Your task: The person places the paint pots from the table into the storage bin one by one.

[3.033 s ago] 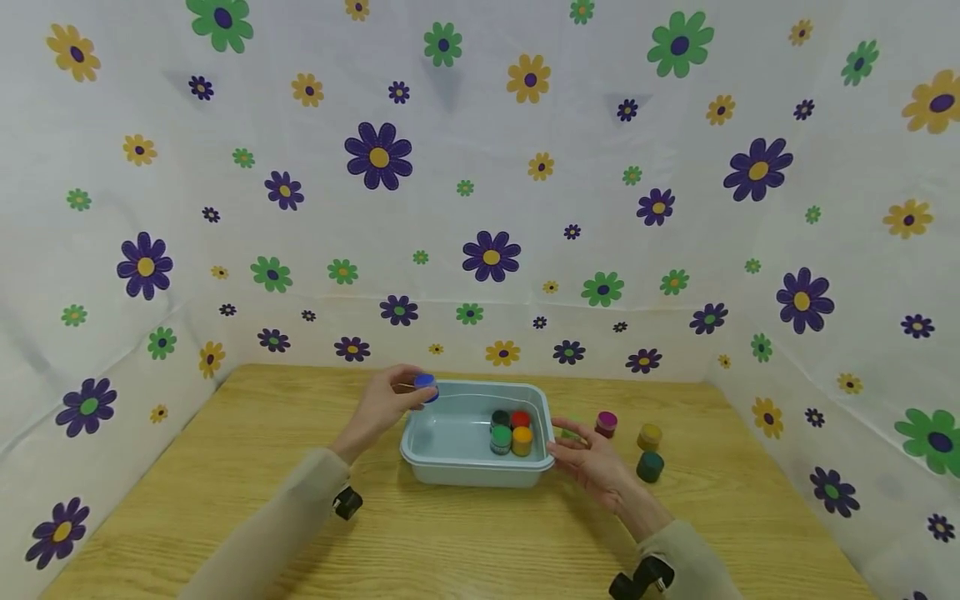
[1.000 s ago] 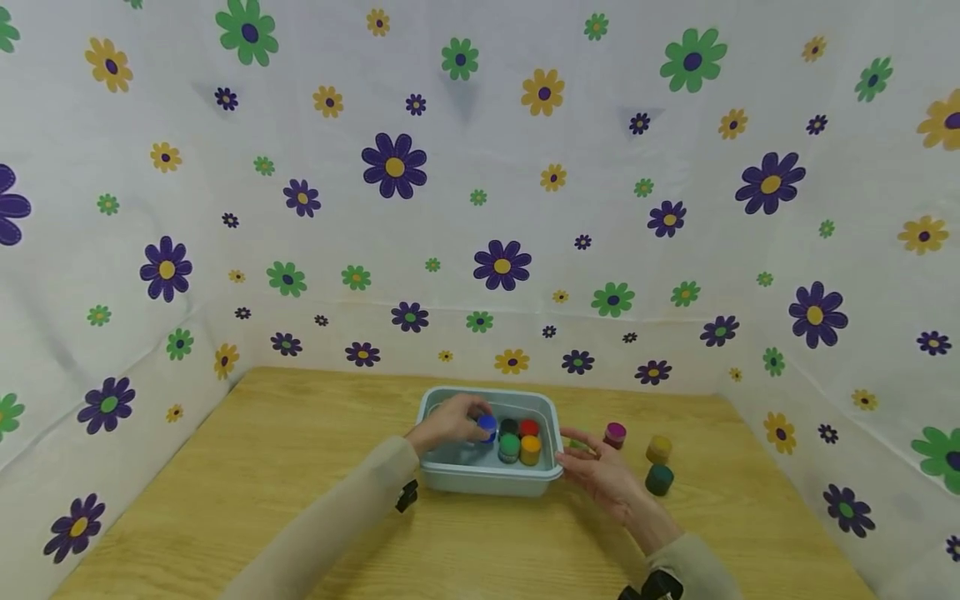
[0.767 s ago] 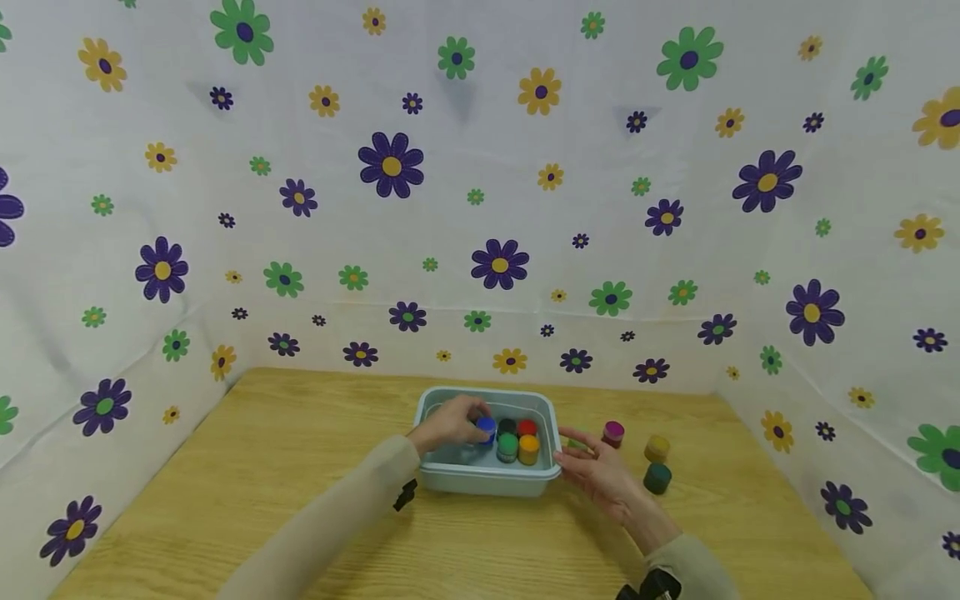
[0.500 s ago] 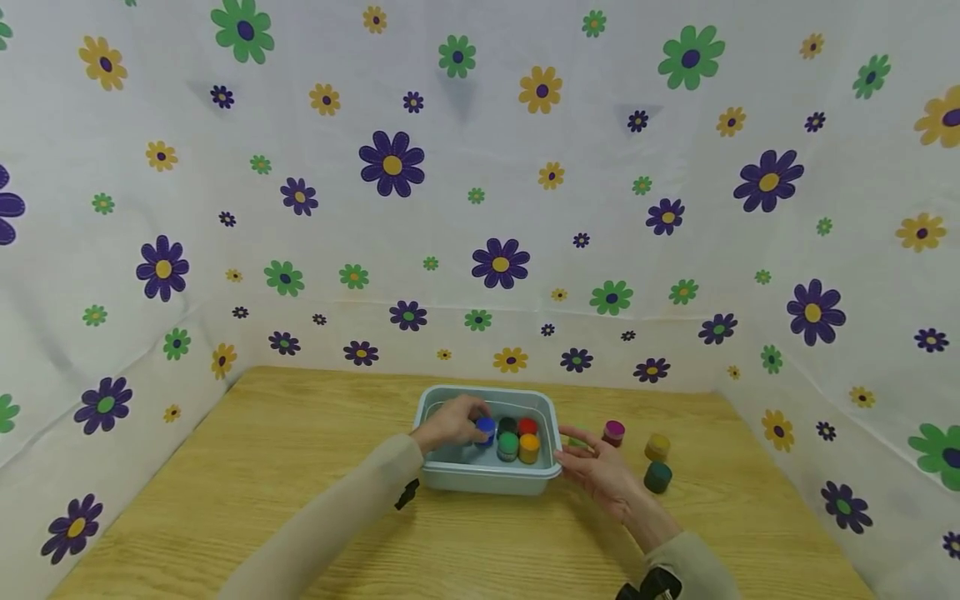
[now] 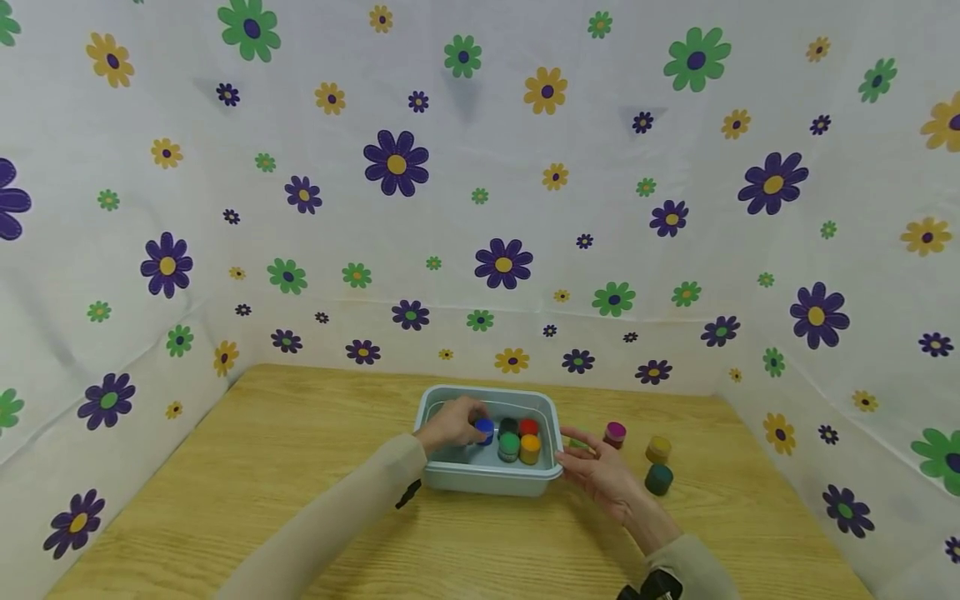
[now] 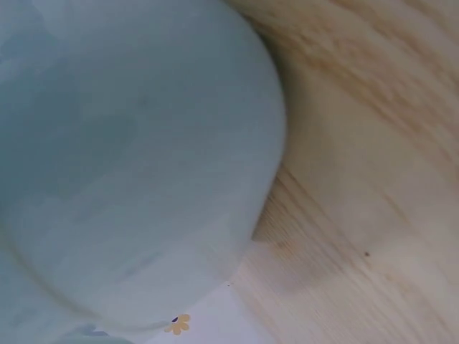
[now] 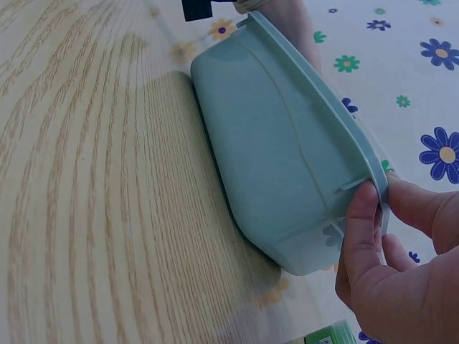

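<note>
In the head view my left hand (image 5: 454,422) reaches into a pale blue plastic tub (image 5: 480,481). Its thumb and fingers pinch a small blue paint jar (image 5: 484,430) low inside. Right beside that jar stand black (image 5: 509,427), red (image 5: 528,427), green (image 5: 508,447) and orange (image 5: 529,449) paint jars. My right hand (image 5: 600,477) grips the tub's right end; in the right wrist view, thumb and fingers of that hand (image 7: 401,265) pinch the rim of the tub (image 7: 272,143). The left wrist view shows only the tub's outer wall (image 6: 143,158) up close, hiding the left fingers.
To the right of the tub stand a magenta jar (image 5: 615,434), a yellow jar (image 5: 658,449) and a dark green jar (image 5: 658,479). A light green jar (image 5: 578,442) is partly hidden behind my right fingers. Flower-printed cloth (image 5: 330,250) encloses the wooden table (image 5: 300,450).
From above the tub's left end, my left hand has moved right and down into it with the blue jar. Over the last second it barely shifts. The right hand keeps its grip.
</note>
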Tool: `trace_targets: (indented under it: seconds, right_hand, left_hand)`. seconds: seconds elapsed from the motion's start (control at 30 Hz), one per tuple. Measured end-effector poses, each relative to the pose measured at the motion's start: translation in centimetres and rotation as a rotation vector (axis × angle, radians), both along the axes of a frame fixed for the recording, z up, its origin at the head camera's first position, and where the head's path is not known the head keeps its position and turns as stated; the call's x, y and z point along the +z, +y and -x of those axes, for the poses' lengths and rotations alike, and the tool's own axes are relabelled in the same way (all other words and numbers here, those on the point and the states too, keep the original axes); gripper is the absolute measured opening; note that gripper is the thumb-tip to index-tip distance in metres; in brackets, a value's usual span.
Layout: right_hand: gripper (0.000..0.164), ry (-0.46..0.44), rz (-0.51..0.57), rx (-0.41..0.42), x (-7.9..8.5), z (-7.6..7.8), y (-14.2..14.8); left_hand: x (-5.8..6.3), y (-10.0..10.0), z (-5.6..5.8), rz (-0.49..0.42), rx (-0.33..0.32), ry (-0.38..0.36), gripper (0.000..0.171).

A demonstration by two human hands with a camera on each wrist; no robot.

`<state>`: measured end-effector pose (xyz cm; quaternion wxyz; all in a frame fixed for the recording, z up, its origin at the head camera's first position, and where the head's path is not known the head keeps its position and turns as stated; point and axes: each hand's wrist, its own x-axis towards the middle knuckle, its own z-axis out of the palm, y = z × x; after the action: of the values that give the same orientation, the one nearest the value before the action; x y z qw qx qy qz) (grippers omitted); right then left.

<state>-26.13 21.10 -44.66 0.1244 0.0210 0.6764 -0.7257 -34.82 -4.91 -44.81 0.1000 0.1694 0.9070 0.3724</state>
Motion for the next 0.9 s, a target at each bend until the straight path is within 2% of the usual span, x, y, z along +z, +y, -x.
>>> trace_targets:
  seconds: [0.33,0.73,0.9]
  right_hand:
    - [0.059,0.000,-0.003,-0.007,0.00,0.01,-0.04]
    - [0.059,-0.003,-0.001,-0.012,-0.14,0.13,-0.01]
    - [0.060,0.000,-0.003,-0.004,-0.12,0.05,0.05]
  left_hand:
    - [-0.27,0.15,0.12,-0.085,0.006,-0.052,0.036]
    - [-0.11,-0.21,0.31,-0.065,-0.002,-0.046,0.042]
    - [0.09,-0.62,0.33,-0.092,-0.017,-0.002,0.041]
